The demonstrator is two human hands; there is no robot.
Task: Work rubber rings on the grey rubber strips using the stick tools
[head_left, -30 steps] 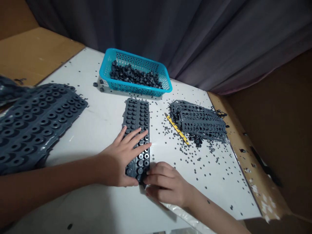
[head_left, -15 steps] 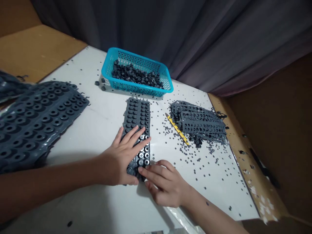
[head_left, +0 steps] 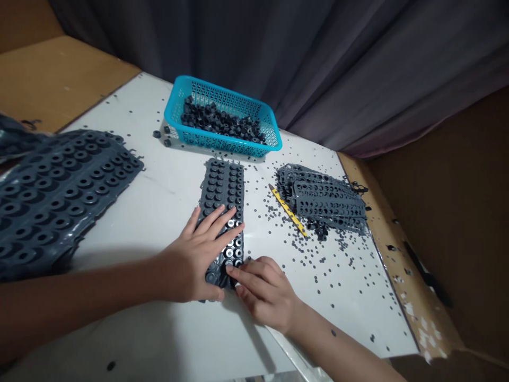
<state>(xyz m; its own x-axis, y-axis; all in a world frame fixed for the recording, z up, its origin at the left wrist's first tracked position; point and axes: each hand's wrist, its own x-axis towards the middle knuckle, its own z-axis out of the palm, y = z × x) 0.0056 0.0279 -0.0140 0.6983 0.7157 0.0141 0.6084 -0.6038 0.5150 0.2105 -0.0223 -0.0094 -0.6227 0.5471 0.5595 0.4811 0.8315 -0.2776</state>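
Studded sheet [head_left: 221, 185] being pinned, best firmly, by spread left hand [head_left: 193, 262]; near end being worked by right hand [head_left: 265, 292], grip unclear.

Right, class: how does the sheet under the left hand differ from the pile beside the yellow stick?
The sheet bears rows of raised studs, while the top of the pile is riddled with holes. The sheet's long side runs away from the person; the pile's runs more sideways. The left hand lies on the sheet and the right hand works at its near end; neither touches the pile. Both are dark grey.
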